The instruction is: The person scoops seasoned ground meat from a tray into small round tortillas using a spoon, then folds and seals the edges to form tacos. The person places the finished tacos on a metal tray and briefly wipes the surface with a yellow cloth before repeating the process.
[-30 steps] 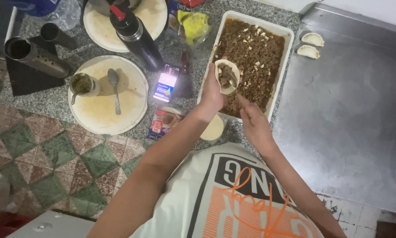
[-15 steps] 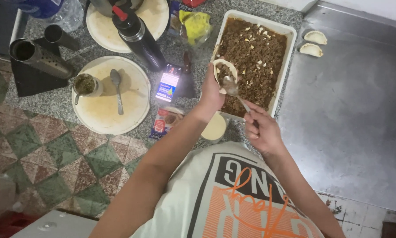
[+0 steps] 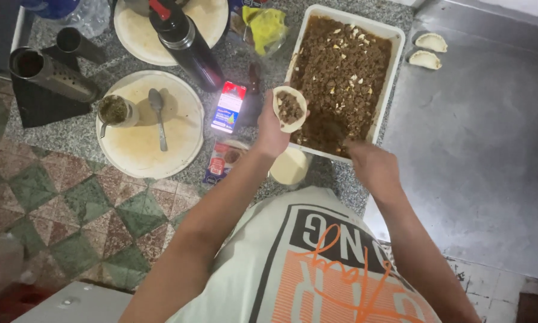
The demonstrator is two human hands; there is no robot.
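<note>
Left hand point(image 3: 273, 128) cups the filled dough disc point(image 3: 290, 108) beside right hand point(image 3: 374, 167).

The tray point(image 3: 396, 54) is white and its minced filling point(image 3: 344, 66) dark brown flecked with pale bits, the same brown as the spoonful on the cream dough disc point(image 3: 289, 108). The counter point(image 3: 89, 134) is speckled grey granite, the metal sheet point(image 3: 478, 149) dull grey, the two folded pastries point(image 3: 429, 50) pale cream, and the floor tiles point(image 3: 71, 209) a faded green and reddish diamond pattern. The round board point(image 3: 137, 143) is cream, the flask point(image 3: 188, 48) black with what seems a red cap, the crumpled bag point(image 3: 266, 27) yellow, and the shirt point(image 3: 317, 269) off-white with black and orange print.
</note>
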